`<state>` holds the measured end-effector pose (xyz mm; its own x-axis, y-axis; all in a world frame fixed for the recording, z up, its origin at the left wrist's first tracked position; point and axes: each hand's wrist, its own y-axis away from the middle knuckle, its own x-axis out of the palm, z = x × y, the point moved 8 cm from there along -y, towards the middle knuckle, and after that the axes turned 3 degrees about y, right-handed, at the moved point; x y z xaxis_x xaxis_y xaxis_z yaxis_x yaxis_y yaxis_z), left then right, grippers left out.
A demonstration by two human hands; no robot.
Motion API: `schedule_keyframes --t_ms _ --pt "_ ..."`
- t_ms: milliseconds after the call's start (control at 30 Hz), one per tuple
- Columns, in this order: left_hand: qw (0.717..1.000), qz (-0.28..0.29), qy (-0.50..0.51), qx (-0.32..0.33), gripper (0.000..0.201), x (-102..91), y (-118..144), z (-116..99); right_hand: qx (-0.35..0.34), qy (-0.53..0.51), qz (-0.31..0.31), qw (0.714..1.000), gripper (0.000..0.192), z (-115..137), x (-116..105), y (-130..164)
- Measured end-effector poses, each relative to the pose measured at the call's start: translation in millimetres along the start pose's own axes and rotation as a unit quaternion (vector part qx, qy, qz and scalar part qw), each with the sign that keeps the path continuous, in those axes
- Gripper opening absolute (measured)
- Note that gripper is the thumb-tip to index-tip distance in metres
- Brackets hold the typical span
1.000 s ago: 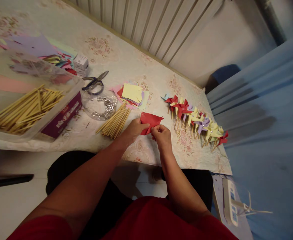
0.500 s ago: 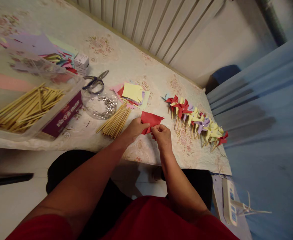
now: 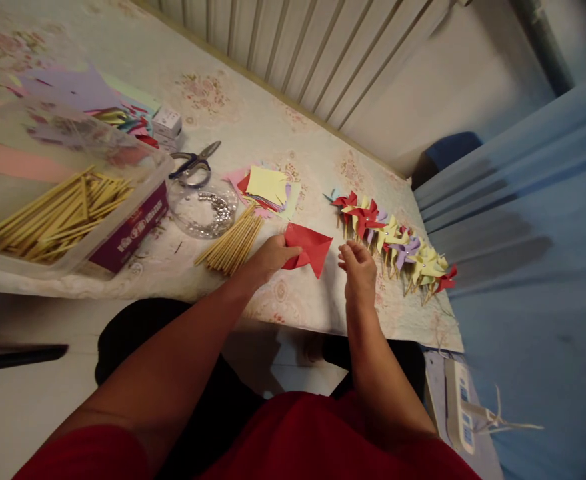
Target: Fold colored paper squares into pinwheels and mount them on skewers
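Note:
My left hand (image 3: 273, 255) pinches a red paper square (image 3: 309, 247) by its left edge, just above the table near the front edge. My right hand (image 3: 357, 268) is off the paper, a little to its right, fingers loosely spread and holding nothing. Just beyond my right hand lies a row of finished paper pinwheels (image 3: 393, 240) in red, yellow and purple on wooden sticks. A small bundle of wooden sticks (image 3: 231, 243) lies left of my left hand.
A stack of coloured paper squares (image 3: 267, 187) sits behind the red paper. A clear dish of pins (image 3: 203, 211), scissors (image 3: 193, 163) and a clear tub of sticks (image 3: 57, 217) stand at left. A blue cloth (image 3: 533, 253) borders the table's right end.
My right hand has let go of the red paper and moved right toward the pinwheels. The paper's corner has sprung open; my left hand still holds it.

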<state>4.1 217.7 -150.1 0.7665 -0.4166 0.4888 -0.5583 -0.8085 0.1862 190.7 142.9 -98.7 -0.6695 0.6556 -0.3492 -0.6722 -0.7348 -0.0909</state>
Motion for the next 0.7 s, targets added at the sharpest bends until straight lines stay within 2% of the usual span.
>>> schedule_keyframes --t_ms 67,167,267,333,400,533,700 --pt "0.999 0.014 -0.033 0.002 0.015 1.9 1.1 -2.4 -0.014 -0.016 0.044 0.999 0.047 6.5 0.9 -8.7" --pt "0.994 0.042 -0.098 0.003 0.009 4.2 0.5 -1.3 0.0 -0.028 0.173 0.985 0.045 17.3 14.9 -17.6" --pt "0.986 0.081 -0.146 0.009 0.007 6.0 -2.4 5.3 0.0 0.015 0.296 0.955 0.04 30.4 31.1 -18.0" --pt "0.98 0.1 -0.171 0.019 0.007 6.0 -4.5 9.9 0.003 0.058 0.355 0.933 0.034 34.5 41.2 -14.0" --pt "0.974 0.109 -0.199 0.026 0.008 4.8 -5.8 13.4 0.035 0.084 0.404 0.91 0.03 31.6 51.6 -6.4" --pt "0.964 0.113 -0.237 0.03 0.013 3.4 -6.2 15.7 0.099 0.1 0.455 0.879 0.023 19.2 69.2 10.9" --pt "0.967 0.119 -0.222 0.033 0.01 6.7 -4.6 12.8 0.099 0.117 0.441 0.884 0.016 11.8 76.8 16.6"
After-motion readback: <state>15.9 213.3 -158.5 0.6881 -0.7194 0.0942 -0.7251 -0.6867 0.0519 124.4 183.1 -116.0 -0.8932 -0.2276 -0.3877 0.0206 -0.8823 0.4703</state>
